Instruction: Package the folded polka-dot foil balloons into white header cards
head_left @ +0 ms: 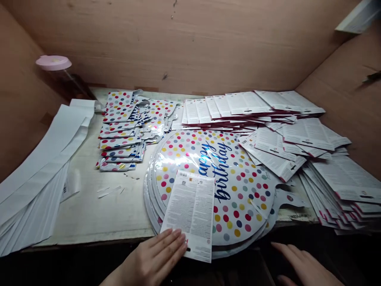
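Note:
A white printed card packet (pixel 190 206) lies tilted over a stack of round foil balloons (pixel 235 190) with colored dots and blue "happy birthday" lettering. My left hand (pixel 154 254) is on the packet's lower left corner, fingers together on top; its thumb is hidden. Off the table's front edge, to the right of the balloons, my right hand (pixel 303 264) is open, its thumb apart from the fingers and nothing visible in it. A balloon tail (pixel 291 198) sticks out at the right of the stack.
Folded dotted balloons (pixel 119 141) are piled behind left. More card packets (pixel 232 105) lie in rows at the back and in heaps (pixel 342 178) on the right. Long white paper strips (pixel 44 159) and a pink-lidded bottle (pixel 55 63) stand left. Cardboard walls (pixel 178 43) surround the table.

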The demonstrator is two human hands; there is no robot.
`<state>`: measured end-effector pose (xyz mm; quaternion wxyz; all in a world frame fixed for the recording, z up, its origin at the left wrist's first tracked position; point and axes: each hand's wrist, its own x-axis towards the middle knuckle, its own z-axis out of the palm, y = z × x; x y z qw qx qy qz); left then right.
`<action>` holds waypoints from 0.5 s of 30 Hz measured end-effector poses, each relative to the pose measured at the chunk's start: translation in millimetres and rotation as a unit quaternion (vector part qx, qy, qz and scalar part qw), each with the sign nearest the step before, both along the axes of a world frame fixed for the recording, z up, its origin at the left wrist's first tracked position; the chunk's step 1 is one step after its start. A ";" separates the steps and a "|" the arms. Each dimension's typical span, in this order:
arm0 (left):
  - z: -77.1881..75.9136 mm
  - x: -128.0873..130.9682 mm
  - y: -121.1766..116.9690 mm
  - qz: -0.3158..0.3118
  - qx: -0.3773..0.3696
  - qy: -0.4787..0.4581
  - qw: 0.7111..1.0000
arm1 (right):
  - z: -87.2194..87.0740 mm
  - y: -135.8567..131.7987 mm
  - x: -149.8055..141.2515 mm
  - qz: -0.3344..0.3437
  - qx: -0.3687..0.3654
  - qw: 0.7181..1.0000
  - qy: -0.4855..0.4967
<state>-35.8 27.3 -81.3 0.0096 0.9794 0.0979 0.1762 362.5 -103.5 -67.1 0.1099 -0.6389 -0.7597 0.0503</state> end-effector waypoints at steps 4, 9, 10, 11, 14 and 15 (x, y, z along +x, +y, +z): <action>26.9 27.3 1.2 -0.021 0.074 -0.037 0.996 | 44.7 33.3 -62.5 0.057 0.130 0.989 -0.035; 47.6 66.9 7.3 -0.002 0.082 -0.213 0.974 | 62.8 81.4 -122.2 0.126 0.248 0.955 -0.106; 47.0 67.1 8.9 0.018 0.069 -0.238 0.969 | 64.8 88.7 -112.6 0.111 0.261 0.952 -0.113; 44.8 64.3 10.6 0.045 0.052 -0.253 0.965 | 68.3 97.8 -95.7 0.096 0.277 0.949 -0.115; 30.1 45.0 15.1 0.146 0.011 -0.252 0.957 | 88.5 143.8 -14.4 0.012 0.327 0.937 -0.125; 23.5 37.2 15.9 0.170 0.010 -0.241 0.955 | 97.2 165.2 17.1 -0.035 0.328 0.933 -0.143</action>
